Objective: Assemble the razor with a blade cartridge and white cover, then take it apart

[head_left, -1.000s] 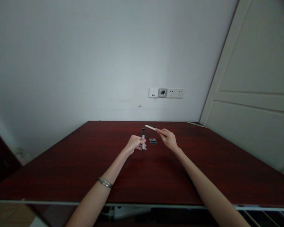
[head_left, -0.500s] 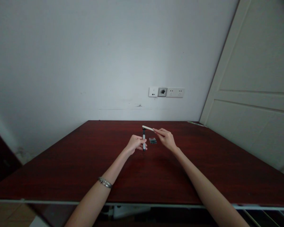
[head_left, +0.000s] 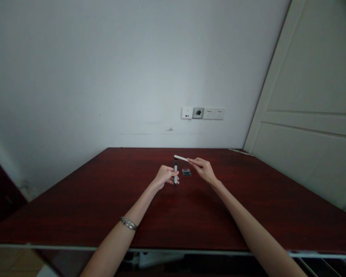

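Observation:
My left hand (head_left: pixel 165 177) is closed around the light handle of what looks like a razor (head_left: pixel 175 175), held upright with its dark neck and head at the top. My right hand (head_left: pixel 202 169) pinches the near end of a slim white stick (head_left: pixel 181 158), shaped like a toothbrush handle. The stick's far end meets the dark top of the razor; whether it has bristles is too small to tell. Between the hands, a small clear flat pack (head_left: pixel 187 172) with dark contents lies on the table.
The dark red wooden table (head_left: pixel 118 200) reaches back to a pale wall with a row of sockets (head_left: pixel 203 113). A white panelled door (head_left: pixel 311 146) stands along the right side. Below the table's front edge is an open shelf with items in shadow.
Both hands stay almost in place. The white stick and its far end have shifted very slightly right and down over the razor's top.

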Tool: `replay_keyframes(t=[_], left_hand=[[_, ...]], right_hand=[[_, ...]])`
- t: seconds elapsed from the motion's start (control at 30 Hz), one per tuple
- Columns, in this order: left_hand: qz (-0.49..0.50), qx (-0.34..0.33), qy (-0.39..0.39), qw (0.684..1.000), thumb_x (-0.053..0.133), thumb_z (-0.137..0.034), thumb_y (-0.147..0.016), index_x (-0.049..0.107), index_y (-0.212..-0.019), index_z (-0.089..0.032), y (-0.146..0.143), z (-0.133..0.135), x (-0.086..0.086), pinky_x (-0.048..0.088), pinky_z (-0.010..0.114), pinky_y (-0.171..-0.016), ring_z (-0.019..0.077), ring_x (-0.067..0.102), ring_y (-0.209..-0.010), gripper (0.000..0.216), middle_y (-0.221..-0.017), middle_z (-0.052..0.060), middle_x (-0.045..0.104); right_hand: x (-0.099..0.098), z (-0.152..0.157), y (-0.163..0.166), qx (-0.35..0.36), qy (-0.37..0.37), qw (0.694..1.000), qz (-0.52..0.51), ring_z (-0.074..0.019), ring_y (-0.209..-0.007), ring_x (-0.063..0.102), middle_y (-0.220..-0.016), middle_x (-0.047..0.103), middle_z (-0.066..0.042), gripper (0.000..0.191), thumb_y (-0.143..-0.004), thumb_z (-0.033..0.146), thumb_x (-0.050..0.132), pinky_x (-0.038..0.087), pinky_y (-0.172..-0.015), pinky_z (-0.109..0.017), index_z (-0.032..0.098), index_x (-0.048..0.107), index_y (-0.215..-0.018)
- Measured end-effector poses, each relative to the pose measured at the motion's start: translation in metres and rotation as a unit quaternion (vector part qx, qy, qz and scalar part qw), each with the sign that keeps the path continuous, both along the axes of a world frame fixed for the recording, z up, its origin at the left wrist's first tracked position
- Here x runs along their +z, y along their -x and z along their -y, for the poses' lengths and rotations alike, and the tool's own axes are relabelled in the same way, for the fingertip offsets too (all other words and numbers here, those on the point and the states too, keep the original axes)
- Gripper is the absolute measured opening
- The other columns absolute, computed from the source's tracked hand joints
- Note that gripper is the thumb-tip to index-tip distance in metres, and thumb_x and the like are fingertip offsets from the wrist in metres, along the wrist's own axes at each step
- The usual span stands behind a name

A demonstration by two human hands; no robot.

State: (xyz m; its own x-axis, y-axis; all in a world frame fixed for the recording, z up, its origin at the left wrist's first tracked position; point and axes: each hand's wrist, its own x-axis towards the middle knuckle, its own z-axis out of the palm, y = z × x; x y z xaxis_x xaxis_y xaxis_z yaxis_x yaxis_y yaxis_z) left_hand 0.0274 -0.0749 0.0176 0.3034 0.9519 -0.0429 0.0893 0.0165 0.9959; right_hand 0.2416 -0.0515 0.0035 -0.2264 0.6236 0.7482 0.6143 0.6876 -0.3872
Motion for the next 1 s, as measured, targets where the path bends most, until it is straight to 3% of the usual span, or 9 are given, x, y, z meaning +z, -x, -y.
replay_keyframes(t=[0.17,0.3,0.43,0.6,0.83,1.0], left_hand=[[-0.001,0.002,-0.009,1.000,0.062,-0.023,-0.070,0.059,-0.064,-0.007,0.001,-0.002,-0.002,0.048,0.025,-0.046,0.0175,0.063,-0.051,0.017,-0.061,0.009,0.064],[-0.004,0.033,-0.029,0.999,0.060,-0.020,-0.072,0.060,-0.066,-0.007,0.001,-0.006,-0.004,0.049,0.026,-0.048,0.0169,0.063,-0.053,0.015,-0.061,0.008,0.064],[0.016,0.062,-0.049,0.997,0.061,-0.018,-0.072,0.062,-0.069,-0.008,0.000,-0.010,-0.006,0.050,0.026,-0.050,0.0153,0.062,-0.052,0.011,-0.058,0.005,0.062],[0.033,0.078,-0.081,0.993,0.065,-0.019,-0.069,0.064,-0.068,-0.009,-0.001,-0.013,-0.008,0.047,0.023,-0.049,0.0134,0.060,-0.050,0.011,-0.058,0.004,0.063],[0.029,0.061,-0.108,0.992,0.066,-0.027,-0.069,0.066,-0.068,-0.009,0.000,-0.014,-0.011,0.047,0.024,-0.051,0.0138,0.061,-0.053,0.018,-0.062,0.006,0.066],[0.033,0.046,-0.124,0.991,0.067,-0.028,-0.068,0.066,-0.070,-0.010,-0.001,-0.014,-0.012,0.048,0.025,-0.053,0.0146,0.062,-0.054,0.018,-0.063,0.005,0.066]], right_hand=[[-0.001,-0.007,-0.005,-0.044,0.030,0.998,-0.038,-0.0149,-0.066,0.054,-0.078,0.062,-0.005,0.036,-0.085,0.039,0.046,0.040,-0.060,-0.024,0.022,0.063,-0.112],[0.007,-0.005,0.006,-0.005,0.080,0.986,-0.144,-0.0131,-0.058,0.049,-0.064,0.053,-0.001,0.043,-0.084,0.047,0.041,0.038,-0.054,-0.024,0.015,0.065,-0.101],[0.013,0.010,0.033,0.099,0.214,0.939,-0.251,-0.0066,-0.040,0.037,-0.053,0.040,0.006,0.040,-0.081,0.052,0.043,0.029,-0.038,-0.019,0.015,0.059,-0.083],[0.014,0.035,0.055,0.184,0.344,0.866,-0.311,-0.0031,-0.030,0.030,-0.053,0.045,0.008,0.036,-0.075,0.054,0.051,0.017,-0.027,-0.015,0.018,0.048,-0.079],[-0.004,0.067,0.070,0.216,0.431,0.787,-0.385,-0.0012,-0.031,0.019,-0.044,0.031,0.012,0.038,-0.071,0.056,0.055,0.011,-0.029,-0.013,0.019,0.045,-0.078],[0.003,0.069,0.074,0.238,0.404,0.772,-0.429,-0.0008,-0.032,0.015,-0.044,0.026,0.013,0.038,-0.069,0.054,0.058,0.008,-0.031,-0.013,0.019,0.046,-0.076]])
